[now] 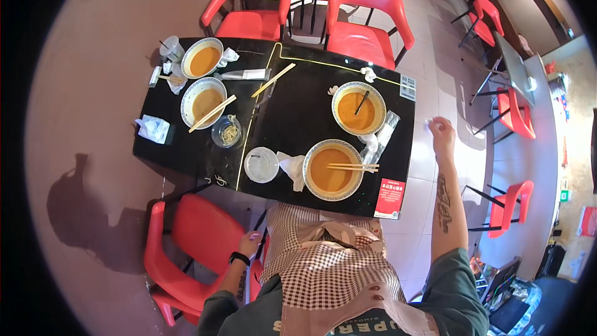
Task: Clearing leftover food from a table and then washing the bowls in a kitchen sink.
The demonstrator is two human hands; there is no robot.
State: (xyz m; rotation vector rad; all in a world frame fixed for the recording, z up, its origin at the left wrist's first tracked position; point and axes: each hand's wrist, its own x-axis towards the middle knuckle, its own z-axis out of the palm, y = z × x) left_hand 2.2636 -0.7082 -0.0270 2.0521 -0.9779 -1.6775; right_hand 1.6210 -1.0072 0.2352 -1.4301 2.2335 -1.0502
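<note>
My right hand [442, 137] is stretched out past the right edge of the black table [280, 118]. Its fingers are closed, with a small white bit at the tips that I cannot make out. My left hand [250, 244] hangs low beside a red chair [208, 233], fingers curled in and the palm hidden. Nearest me on the table is a patterned bowl of orange broth [333, 180] with chopsticks [353, 167] across it. Behind it stands another broth bowl [348, 118] with a dark utensil in it. Crumpled tissues [292, 170] and a clear cup [261, 165] lie left of the near bowl.
Two more used bowls [198, 102] [205, 61] stand at the left, with chopsticks [273, 81], a small dish of pale shreds [226, 131], a tissue packet [153, 129] and a plastic cup [171, 48]. Red chairs [360, 34] line the far side; others stand along the right wall.
</note>
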